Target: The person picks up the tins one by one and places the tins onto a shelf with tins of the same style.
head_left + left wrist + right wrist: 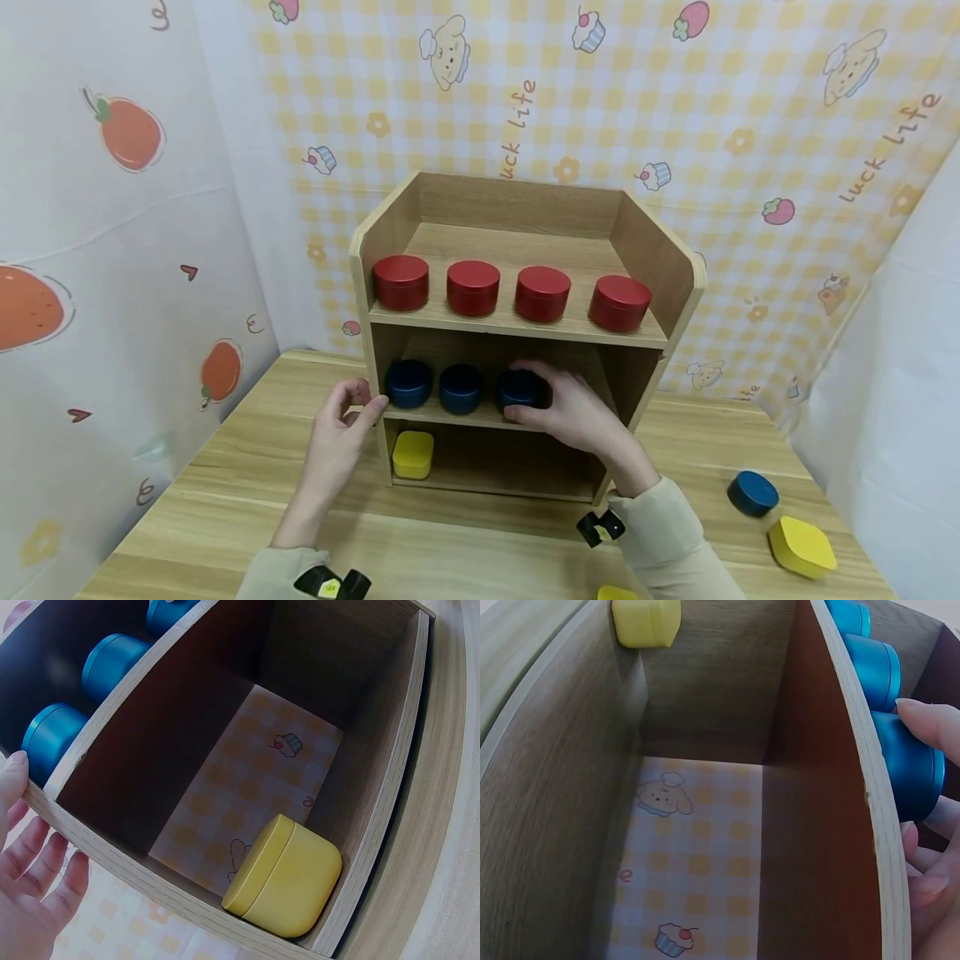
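Note:
On the middle tier of a wooden shelf (pixel 487 492) stand three round blue tins. My right hand (pixel 577 412) grips the rightmost blue tin (pixel 907 769) between thumb and fingers, near the tier's front edge. Left of it are the middle blue tin (pixel 461 389) and another blue tin (pixel 408 384) close to the side panel. My left hand (pixel 341 437) holds the front edge of the left side panel (pixel 112 855), its thumb at the middle tier's height beside the leftmost tin and its fingers along the panel's outer face.
Several red tins (pixel 543 294) line the top tier. One yellow rounded-square tin (pixel 412 455) stands at the bottom tier's left end. On the table (pixel 225 483) at right lie a blue tin (pixel 752 493) and a yellow tin (pixel 802 547); another yellow tin (pixel 617 593) shows at the lower edge.

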Motion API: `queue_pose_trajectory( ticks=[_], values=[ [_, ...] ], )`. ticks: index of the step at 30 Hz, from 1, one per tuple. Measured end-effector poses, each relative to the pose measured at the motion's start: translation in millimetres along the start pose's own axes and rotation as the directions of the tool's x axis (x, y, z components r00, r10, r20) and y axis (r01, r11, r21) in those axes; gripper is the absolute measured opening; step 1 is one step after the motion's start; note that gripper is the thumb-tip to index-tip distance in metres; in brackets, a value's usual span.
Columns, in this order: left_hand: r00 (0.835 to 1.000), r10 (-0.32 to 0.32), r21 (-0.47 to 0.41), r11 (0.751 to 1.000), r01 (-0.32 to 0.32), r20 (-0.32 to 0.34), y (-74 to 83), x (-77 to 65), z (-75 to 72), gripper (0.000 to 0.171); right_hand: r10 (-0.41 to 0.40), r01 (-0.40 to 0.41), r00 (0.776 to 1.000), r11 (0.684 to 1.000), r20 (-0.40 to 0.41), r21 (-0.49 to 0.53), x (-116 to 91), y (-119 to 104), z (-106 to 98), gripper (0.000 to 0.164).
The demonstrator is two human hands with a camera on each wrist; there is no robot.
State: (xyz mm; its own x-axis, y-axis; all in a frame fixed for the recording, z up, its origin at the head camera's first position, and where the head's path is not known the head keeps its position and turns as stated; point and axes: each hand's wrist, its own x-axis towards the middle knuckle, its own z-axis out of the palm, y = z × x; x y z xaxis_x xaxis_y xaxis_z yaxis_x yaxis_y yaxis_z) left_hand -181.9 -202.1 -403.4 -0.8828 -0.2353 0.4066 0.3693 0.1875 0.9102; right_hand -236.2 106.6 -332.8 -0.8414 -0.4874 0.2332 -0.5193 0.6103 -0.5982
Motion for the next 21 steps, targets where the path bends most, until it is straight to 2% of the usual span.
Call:
queue_pose_trajectory(
  ticks=[12,21],
  values=[
    [1.0,-0.006,0.009,1.0,0.005,0.005,1.9,-0.7,-0.2,0.025,0.0,0.0,1.0,1.0,0.01,0.0,-0.7,-1.3,-0.6,0.058],
    [1.0,-0.002,0.01,1.0,0.002,-0.001,0.3,-0.3,-0.9,0.024,-0.053,0.058,0.998,0.991,0.045,-0.119,-7.3,-7.2,-8.9,0.095]
  ],
)
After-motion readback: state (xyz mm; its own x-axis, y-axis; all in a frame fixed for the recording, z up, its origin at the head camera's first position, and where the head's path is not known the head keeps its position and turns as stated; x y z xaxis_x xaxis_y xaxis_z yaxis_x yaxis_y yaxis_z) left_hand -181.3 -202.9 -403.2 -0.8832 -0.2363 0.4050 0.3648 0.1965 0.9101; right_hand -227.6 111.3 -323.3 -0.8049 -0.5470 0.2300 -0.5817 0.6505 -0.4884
